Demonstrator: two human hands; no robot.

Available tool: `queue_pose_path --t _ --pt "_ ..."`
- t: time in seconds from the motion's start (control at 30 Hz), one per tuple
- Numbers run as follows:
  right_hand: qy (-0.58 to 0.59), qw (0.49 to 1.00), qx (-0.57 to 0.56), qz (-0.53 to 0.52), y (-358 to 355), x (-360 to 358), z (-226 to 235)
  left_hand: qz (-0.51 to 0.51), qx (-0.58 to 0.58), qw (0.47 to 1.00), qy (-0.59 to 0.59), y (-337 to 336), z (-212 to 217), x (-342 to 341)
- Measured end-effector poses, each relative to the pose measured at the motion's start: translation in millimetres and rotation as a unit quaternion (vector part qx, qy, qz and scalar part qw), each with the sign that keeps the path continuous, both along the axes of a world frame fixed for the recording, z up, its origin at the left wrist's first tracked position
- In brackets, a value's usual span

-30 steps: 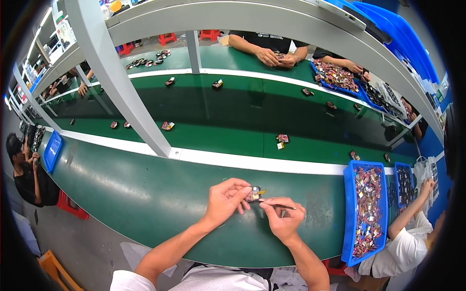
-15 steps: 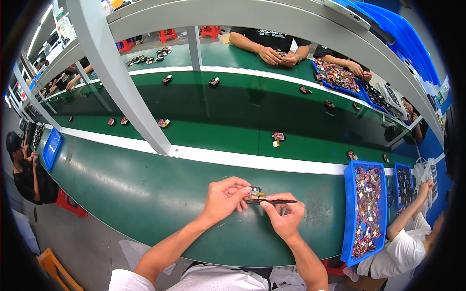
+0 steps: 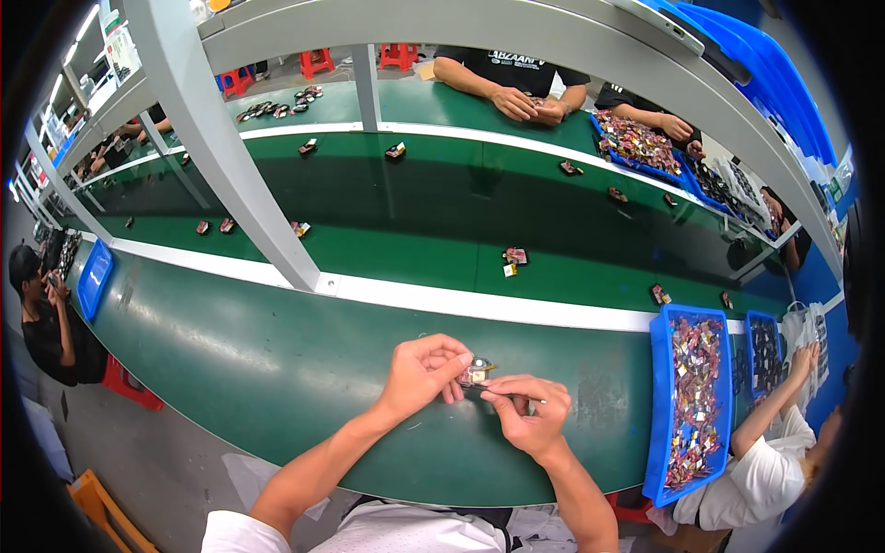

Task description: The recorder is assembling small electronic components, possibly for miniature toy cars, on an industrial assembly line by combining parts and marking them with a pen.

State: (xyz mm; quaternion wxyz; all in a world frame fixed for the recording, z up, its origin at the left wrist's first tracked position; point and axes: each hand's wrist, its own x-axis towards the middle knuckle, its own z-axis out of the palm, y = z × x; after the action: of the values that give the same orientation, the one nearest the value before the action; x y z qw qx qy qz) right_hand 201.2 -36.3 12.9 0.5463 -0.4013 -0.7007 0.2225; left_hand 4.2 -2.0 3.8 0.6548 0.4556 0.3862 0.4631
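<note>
1. Forearms point(image 3: 318, 470), two: angled inward over the green desk point(image 3: 277, 387).
2. Left grip point(image 3: 422, 373): thumb and fingers pinching a small electronic module point(image 3: 478, 370), held above the desk.
3. Right grip point(image 3: 527, 415): closed round a slim dark tool point(image 3: 502, 396), just beside the module.
4. Obscured: module's left edge, behind fingers; I cannot tell whether the tool's tip touches it.

Grn worktable point(image 3: 230, 341), lt glare on top. Gry metal frame point(image 3: 208, 138) over grn belt point(image 3: 406, 207), wht edge rails point(image 3: 479, 305). Gry flr point(image 3: 180, 447), red stools point(image 3: 316, 62) far side, blu wall point(image 3: 818, 276) R, tube lts point(image 3: 88, 20) upper L.
</note>
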Motion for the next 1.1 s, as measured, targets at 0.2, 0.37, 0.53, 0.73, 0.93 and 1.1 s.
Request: queue_pose_path --t 0.2,0.37,0.53,0.73,0.93,1.1 --pt "-0.018 0.997 0.071 0.011 2.6 -3.0 -1.8 -0.010 -0.017 1.000 0.023 1.6 0.6 1.2" --pt "-0.029 0.998 0.048 -0.015 -0.6 -4.6 0.0 -0.007 -0.014 0.999 0.031 2.0 1.9 -0.7" --pt "-0.032 0.998 0.057 -0.002 0.8 -2.5 -2.0 -0.010 -0.016 0.999 0.032 1.4 0.8 -0.6" --pt "-0.026 0.998 0.059 0.002 1.7 -1.4 -1.1 -0.015 -0.024 0.999 0.032 1.8 1.5 1.4" --pt "-0.051 0.996 0.079 0.007 2.6 5.5 -5.7 -0.043 -0.018 0.995 0.085 3.5 1.8 9.6" --pt "-0.090 0.992 0.089 0.000 2.0 20.5 -7.1 -0.026 -0.028 0.994 0.107 4.2 -0.4 26.6"
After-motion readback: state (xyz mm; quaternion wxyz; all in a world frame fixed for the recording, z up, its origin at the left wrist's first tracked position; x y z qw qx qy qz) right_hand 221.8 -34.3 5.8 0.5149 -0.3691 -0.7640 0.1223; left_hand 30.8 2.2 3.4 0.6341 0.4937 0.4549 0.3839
